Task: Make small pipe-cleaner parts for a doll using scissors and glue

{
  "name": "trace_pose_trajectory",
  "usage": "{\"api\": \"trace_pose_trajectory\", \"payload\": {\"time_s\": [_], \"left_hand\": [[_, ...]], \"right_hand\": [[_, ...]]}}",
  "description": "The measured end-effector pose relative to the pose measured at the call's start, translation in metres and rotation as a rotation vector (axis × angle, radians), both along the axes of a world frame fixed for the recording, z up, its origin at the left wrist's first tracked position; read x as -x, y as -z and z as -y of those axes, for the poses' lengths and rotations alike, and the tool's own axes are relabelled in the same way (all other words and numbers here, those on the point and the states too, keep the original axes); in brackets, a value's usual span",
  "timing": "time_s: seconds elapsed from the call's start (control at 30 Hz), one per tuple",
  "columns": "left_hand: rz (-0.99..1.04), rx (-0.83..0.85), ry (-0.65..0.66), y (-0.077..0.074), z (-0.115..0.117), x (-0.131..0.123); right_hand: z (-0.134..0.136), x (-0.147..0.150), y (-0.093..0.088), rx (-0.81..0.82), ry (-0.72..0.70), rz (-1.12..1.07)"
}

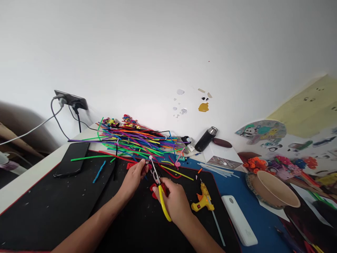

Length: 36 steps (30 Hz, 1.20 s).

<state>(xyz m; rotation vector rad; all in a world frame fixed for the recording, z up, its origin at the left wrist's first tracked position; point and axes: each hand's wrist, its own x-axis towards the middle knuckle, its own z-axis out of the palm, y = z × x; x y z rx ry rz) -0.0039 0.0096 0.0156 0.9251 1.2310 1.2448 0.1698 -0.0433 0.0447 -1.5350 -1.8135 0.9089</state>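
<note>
My right hand (175, 198) is closed round a pair of scissors with yellow handles (163, 207). Their metal blades point up and away, reaching towards my left hand (135, 175). The fingertips of that hand are pinched on a small piece, too little and too covered to name. A small white round bit (150, 157) shows by the blade tips. Red fuzzy pieces (131, 165) lie just behind my left hand, and another red fuzzy piece (153, 189) is beside the scissors, partly hidden by my right hand.
A heap of coloured pipe cleaners (137, 138) lies along the wall. On the right are a yellow glue gun (204, 200), a white oblong case (239, 219), a black flask (206, 139) and a bowl (279, 191). A black phone (72, 159) rests on the left of the black mat (65, 200).
</note>
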Motion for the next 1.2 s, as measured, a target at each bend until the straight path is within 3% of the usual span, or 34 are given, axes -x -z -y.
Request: {"api": "trace_pose_trajectory", "payload": {"time_s": [0.13,0.33,0.77,1.2], "left_hand": [[0.001,-0.030,-0.016,-0.004,0.003,-0.001],[-0.051,-0.095,0.003,0.000,0.003,-0.001],[0.038,0.011,-0.016,0.014,-0.001,-0.003],[0.140,0.018,0.019,0.016,0.001,0.000]], "right_hand": [[0.001,-0.003,-0.006,-0.040,-0.003,0.156],[0.002,-0.001,0.000,-0.028,-0.021,0.276],[0.002,0.001,0.002,-0.026,-0.027,0.238],[0.003,0.003,0.003,0.010,-0.031,0.219]]}}
